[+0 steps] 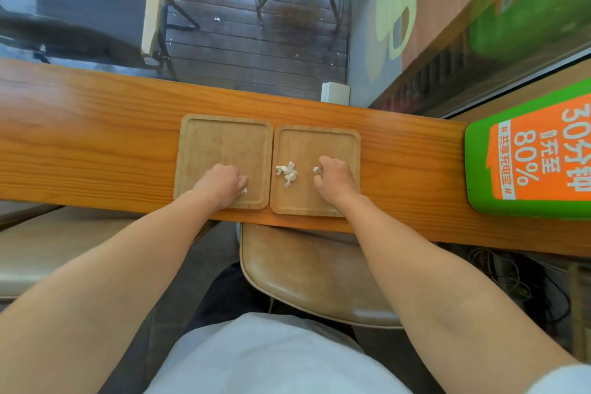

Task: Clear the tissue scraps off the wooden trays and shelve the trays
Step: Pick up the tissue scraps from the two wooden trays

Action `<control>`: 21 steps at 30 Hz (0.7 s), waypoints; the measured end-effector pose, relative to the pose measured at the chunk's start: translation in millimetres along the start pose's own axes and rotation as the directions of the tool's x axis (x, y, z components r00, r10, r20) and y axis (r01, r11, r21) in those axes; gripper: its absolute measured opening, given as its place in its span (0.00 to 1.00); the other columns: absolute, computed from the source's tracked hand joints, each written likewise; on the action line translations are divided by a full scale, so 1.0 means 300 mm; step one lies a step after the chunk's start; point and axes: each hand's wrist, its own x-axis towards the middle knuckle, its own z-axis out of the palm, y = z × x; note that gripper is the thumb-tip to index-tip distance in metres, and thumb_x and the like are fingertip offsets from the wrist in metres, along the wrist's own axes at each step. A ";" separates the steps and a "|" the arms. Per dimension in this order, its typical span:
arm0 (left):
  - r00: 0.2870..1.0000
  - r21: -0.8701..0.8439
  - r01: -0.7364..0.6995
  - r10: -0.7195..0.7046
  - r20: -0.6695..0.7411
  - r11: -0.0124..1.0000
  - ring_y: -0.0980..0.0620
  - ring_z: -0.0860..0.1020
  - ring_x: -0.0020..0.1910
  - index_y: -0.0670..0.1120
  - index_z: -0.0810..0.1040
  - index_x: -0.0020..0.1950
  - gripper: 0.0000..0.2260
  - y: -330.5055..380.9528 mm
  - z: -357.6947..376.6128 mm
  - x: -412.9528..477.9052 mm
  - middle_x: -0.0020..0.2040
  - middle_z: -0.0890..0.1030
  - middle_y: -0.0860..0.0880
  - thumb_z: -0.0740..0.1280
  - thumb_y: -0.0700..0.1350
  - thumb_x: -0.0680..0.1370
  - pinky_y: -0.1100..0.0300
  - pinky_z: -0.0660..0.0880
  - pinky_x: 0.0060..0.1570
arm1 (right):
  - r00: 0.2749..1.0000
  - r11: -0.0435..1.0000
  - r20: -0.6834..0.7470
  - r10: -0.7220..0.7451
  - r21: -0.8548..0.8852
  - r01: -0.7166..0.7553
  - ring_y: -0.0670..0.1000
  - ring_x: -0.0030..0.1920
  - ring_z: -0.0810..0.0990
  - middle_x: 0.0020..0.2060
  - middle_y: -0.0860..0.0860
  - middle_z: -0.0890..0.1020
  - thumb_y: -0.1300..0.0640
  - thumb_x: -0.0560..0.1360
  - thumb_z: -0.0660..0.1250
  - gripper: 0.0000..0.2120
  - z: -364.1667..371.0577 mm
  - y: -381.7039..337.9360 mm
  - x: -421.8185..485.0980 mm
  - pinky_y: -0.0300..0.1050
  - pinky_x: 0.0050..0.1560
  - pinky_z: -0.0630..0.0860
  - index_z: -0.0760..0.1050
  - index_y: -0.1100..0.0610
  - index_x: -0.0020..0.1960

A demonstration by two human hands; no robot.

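Two square wooden trays lie side by side on an orange wooden counter. On the left tray [220, 141], my left hand [222, 181] is curled with a white tissue scrap [244, 191] showing under its fingers. The right tray [319, 144] carries a small cluster of white tissue scraps [287, 174] near its left side. Over that tray my right hand [335, 177] pinches one small scrap [316, 169] between its fingertips.
The counter [96, 144] runs left to right. A green and orange printed sign [527, 157] lies at its right end. A small white box [335, 92] stands at the far edge. A tan chair seat [307, 269] is below the counter, with chairs beyond a window.
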 end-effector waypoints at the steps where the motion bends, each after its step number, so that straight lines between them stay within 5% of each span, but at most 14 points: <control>1: 1.000 0.001 -0.001 0.001 -0.007 1.000 0.45 0.78 0.41 0.41 0.78 0.49 0.15 0.003 -0.002 -0.005 0.45 0.80 0.42 0.59 0.51 0.83 0.53 0.75 0.40 | 1.000 0.999 -0.005 0.009 0.031 -0.009 0.53 0.34 0.70 0.34 0.52 0.71 0.65 0.74 0.57 0.10 -0.010 -0.004 -0.009 0.45 0.29 0.61 0.62 0.53 0.37; 5: 1.000 -0.028 0.008 -0.009 -0.015 1.000 0.46 0.79 0.44 0.43 0.76 0.55 0.11 0.023 -0.010 -0.024 0.49 0.79 0.43 0.61 0.50 0.83 0.54 0.77 0.43 | 0.998 0.997 0.058 0.038 0.058 -0.042 0.58 0.42 0.77 0.42 0.56 0.78 0.65 0.74 0.52 0.12 -0.043 -0.015 -0.028 0.49 0.38 0.74 0.73 0.57 0.48; 7: 1.000 -0.043 0.016 -0.016 0.002 0.999 0.45 0.78 0.45 0.45 0.74 0.57 0.06 0.029 -0.012 -0.033 0.51 0.78 0.43 0.61 0.44 0.82 0.51 0.78 0.46 | 0.993 0.999 0.113 0.025 0.038 -0.029 0.59 0.47 0.77 0.45 0.57 0.79 0.64 0.74 0.53 0.13 -0.052 -0.016 -0.035 0.51 0.46 0.76 0.76 0.59 0.42; 10: 1.000 -0.023 0.000 0.000 -0.001 1.000 0.47 0.77 0.44 0.47 0.74 0.55 0.07 0.043 -0.018 -0.041 0.51 0.78 0.44 0.60 0.40 0.80 0.51 0.78 0.47 | 0.989 0.999 0.147 0.033 0.025 -0.037 0.57 0.44 0.74 0.39 0.54 0.76 0.63 0.72 0.53 0.13 -0.064 -0.021 -0.053 0.46 0.42 0.70 0.68 0.54 0.31; 17: 0.992 0.125 -0.104 0.112 -0.056 0.987 0.49 0.79 0.38 0.46 0.79 0.51 0.13 0.131 -0.043 -0.042 0.40 0.81 0.49 0.60 0.53 0.80 0.51 0.80 0.42 | 0.992 0.997 0.105 0.076 -0.032 -0.073 0.55 0.36 0.75 0.33 0.52 0.75 0.48 0.77 0.52 0.20 -0.015 -0.041 -0.088 0.45 0.32 0.67 0.69 0.56 0.32; 21: 0.983 0.179 -0.173 0.180 -0.025 0.968 0.48 0.79 0.41 0.50 0.76 0.61 0.12 0.174 -0.044 -0.053 0.44 0.80 0.49 0.63 0.53 0.80 0.53 0.78 0.38 | 0.986 0.995 0.127 0.104 -0.008 -0.104 0.52 0.36 0.73 0.40 0.53 0.73 0.53 0.82 0.54 0.08 0.037 -0.051 -0.111 0.48 0.36 0.68 0.69 0.55 0.51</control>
